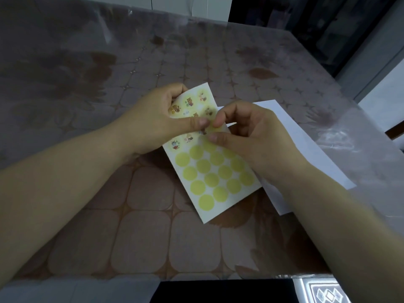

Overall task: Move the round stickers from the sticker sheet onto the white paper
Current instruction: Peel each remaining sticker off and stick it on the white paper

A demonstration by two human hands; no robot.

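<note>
The left hand [153, 119] grips the top of the sticker sheet [218, 178], thumb flat on its face, while the right hand [247, 132] pinches a round sticker [204, 131] at mid-sheet. The white paper [306, 149] lies just beside, partly under the sheet. Peeling slowly from the edge, with the left thumb pinning the backing close by, should prevent tearing or curling.
</note>
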